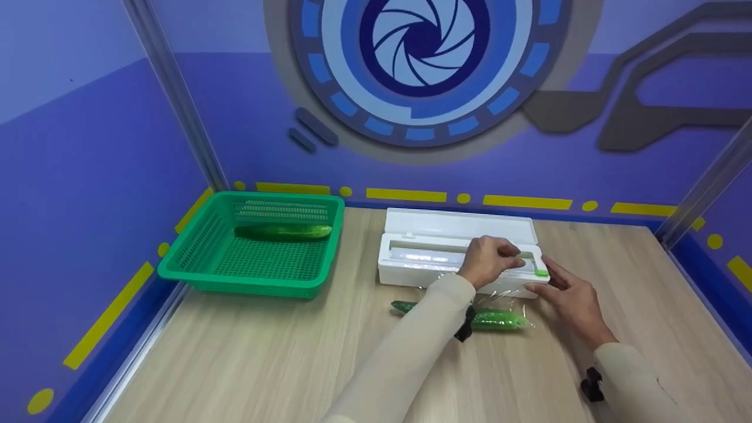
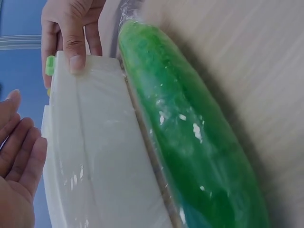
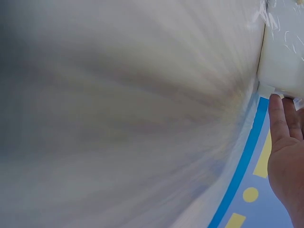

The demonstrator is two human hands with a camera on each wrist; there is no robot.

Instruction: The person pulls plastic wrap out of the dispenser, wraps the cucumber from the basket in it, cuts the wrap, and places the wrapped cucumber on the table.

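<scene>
Left hand (image 1: 490,260): hung loosely bent above your white box (image 1: 411,275)
Right hand (image 1: 573,299): gripped its right end
Film (image 1: 499,296): risked bunching along the box's front if your sleeve (image 1: 405,346) dragged

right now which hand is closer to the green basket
Left. The left hand is over the white box, to the right of the green basket; the right hand is farther right, gripping the white box's right end.

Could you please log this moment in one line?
left hand: over white box; right hand: grips its end; near cucumber: under film; other cucumber: in green basket
</scene>
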